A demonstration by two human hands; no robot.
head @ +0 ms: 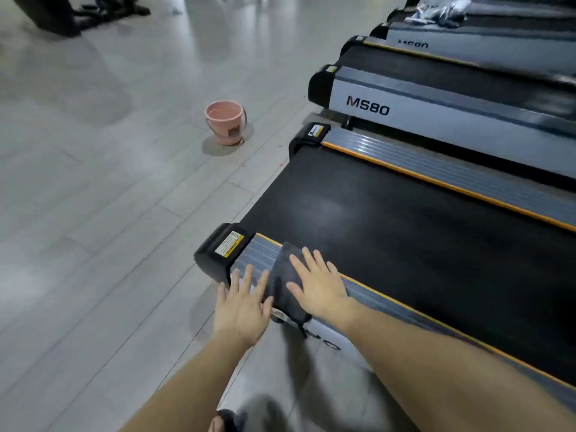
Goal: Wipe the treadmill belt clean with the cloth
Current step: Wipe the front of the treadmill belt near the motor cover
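Dark grey soft folded cloth (285, 283): limp, light; we are pressing it flat-fingered under right hand (318, 283), left hand (241, 307) spread beside, neither gripping

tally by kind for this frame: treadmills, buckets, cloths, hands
Treadmills: 4 in a row, the nearest, then and the farthest, which is only partly in view
Buckets: 1, pink
Cloths: 1, dark grey
Hands: 2, left hand, right hand
Total: 8
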